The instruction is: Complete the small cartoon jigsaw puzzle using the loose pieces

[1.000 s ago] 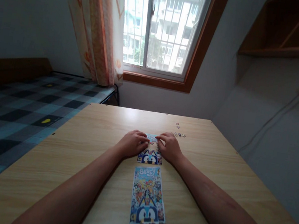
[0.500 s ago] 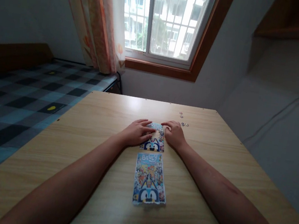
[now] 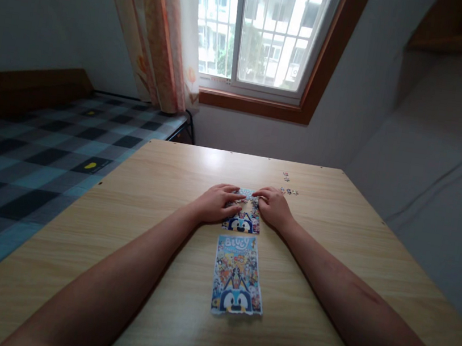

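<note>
- Here, in the head view, the left hand [image 3: 215, 203] lies palm-down on the left edge of a small puzzle [image 3: 244, 216] on the table [image 3: 160, 186], fingers spread flat, gripping nothing.
- The right hand [image 3: 272, 206] presses the puzzle's right edge the same way; both hands' fingertips nearly meet over its far end.
- Just nearer the person lies a picture card [image 3: 239, 275], flat and untouched.
- A few loose pieces [image 3: 288, 190] sit beyond the right hand, apart from it.
- A window [image 3: 260, 28], a curtain [image 3: 165, 32] and a checked bed [image 3: 32, 151] stand behind and left.

I can read "BLUEY" in pale blue letters along the top of the printed picture sheet [image 3: 239, 274] at my six o'clock.
</note>
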Motion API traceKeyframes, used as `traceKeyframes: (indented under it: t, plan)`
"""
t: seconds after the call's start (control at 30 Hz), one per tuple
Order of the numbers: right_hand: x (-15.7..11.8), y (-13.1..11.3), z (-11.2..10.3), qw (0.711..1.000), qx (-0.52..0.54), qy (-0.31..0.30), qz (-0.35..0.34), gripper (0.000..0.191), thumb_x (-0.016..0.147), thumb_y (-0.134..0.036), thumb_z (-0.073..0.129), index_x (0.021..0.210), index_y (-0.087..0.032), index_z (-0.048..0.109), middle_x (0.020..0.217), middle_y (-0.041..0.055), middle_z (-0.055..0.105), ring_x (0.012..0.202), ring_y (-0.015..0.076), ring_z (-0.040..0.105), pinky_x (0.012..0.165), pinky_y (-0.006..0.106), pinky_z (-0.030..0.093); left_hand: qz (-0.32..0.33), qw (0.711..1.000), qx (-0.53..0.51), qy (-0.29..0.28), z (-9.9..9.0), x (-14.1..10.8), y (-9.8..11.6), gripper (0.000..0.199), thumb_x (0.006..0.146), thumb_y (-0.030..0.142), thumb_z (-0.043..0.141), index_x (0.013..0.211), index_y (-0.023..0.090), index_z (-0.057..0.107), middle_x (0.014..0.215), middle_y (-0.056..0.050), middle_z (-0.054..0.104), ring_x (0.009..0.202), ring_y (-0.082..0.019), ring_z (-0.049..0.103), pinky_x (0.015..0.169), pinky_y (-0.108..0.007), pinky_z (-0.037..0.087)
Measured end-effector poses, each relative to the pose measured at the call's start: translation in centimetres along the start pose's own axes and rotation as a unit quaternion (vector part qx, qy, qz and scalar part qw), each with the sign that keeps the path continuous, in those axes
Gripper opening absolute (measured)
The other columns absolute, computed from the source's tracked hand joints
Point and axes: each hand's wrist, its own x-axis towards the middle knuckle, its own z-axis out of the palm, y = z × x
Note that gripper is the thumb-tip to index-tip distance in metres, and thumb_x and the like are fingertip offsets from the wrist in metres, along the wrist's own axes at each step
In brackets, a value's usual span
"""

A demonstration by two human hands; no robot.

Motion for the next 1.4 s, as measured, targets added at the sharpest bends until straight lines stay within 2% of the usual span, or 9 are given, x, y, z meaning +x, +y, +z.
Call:
traceKeyframes:
  t: [0.5, 0.63, 0.77, 1.0, 1.23, 1.4]
  plan:
    - [0.0, 0.1, 0.1, 1.0, 0.003, -0.007, 0.001, 0.033, 0.079, -0.005, 0.057, 0.083, -0.025, 0.083, 0.1, 0.0055, 0.074, 0.1, 0.0232, 0.063, 0.1, 0.041, 0.043, 0.012, 1.0, -0.012, 0.013, -0.3, 0.0, 0.0, 0.037, 0.097, 0.046, 0.052, 0.122, 0.031, 0.074, 0.132, -0.009, 0.066, 0.124, -0.027, 0.057, 0.108, -0.046, 0.044]
    - [0.0, 0.0, 0.2, 1.0, 0.012, 0.0, 0.005, 0.033, 0.078, -0.004, 0.057, 0.085, -0.025, 0.082, 0.1, 0.0059, 0.074, 0.1, 0.0232, 0.063, 0.1, 0.04, 0.044, -0.017, 0.998, -0.023, 0.047, 0.0, 0.1, -0.4, 0.039, 0.096, 0.041, 0.054, 0.125, 0.024, 0.072, 0.132, -0.012, 0.066, 0.123, -0.027, 0.058, 0.108, -0.046, 0.046]
    - [0.0, -0.1, 0.2, 1.0, 0.016, 0.012, 0.003, 0.033, 0.079, -0.004, 0.056, 0.087, -0.023, 0.082, 0.101, 0.007, 0.073, 0.099, 0.023, 0.063, 0.099, 0.039, 0.044, -0.059, 0.994, -0.029, 0.092, 0.4, 0.2, -1.1, 0.036, 0.092, 0.035, 0.058, 0.12, 0.019, 0.074, 0.126, -0.012, 0.07, 0.118, -0.027, 0.061, 0.107, -0.045, 0.047]
    - [0.0, -0.4, 0.1, 1.0, 0.005, 0.006, 0.0, 0.031, 0.079, -0.004, 0.056, 0.086, -0.021, 0.082, 0.099, 0.0077, 0.073, 0.099, 0.0236, 0.062, 0.098, 0.039, 0.043, -0.068, 0.993, -0.003, 0.096, 0.9, 0.4, -1.8, 0.033, 0.09, 0.034, 0.055, 0.112, 0.02, 0.076, 0.12, -0.011, 0.072, 0.114, -0.027, 0.064, 0.105, -0.045, 0.049]
    - [0.0, -0.3, 0.0, 1.0, 0.003, 0.004, 0.006, 0.033, 0.079, -0.004, 0.055, 0.086, -0.023, 0.081, 0.101, 0.0059, 0.073, 0.099, 0.0228, 0.062, 0.099, 0.039, 0.042, -0.088, 0.989, -0.037, 0.113, 0.8, 0.5, -1.9, 0.035, 0.092, 0.035, 0.052, 0.113, 0.018, 0.075, 0.121, -0.011, 0.072, 0.114, -0.026, 0.063, 0.107, -0.045, 0.047]
    - [-0.1, -0.4, -0.2, 1.0, 0.0, 0.005, 0.0, 0.032, 0.08, -0.005, 0.055, 0.084, -0.024, 0.081, 0.1, 0.0056, 0.073, 0.1, 0.0231, 0.062, 0.099, 0.039, 0.042, -0.124, 0.976, -0.058, 0.168, 0.2, 0.5, -1.6, 0.028, 0.089, 0.027, 0.052, 0.101, 0.018, 0.075, 0.111, -0.01, 0.074, 0.106, -0.024, 0.065, 0.102, -0.04, 0.049]
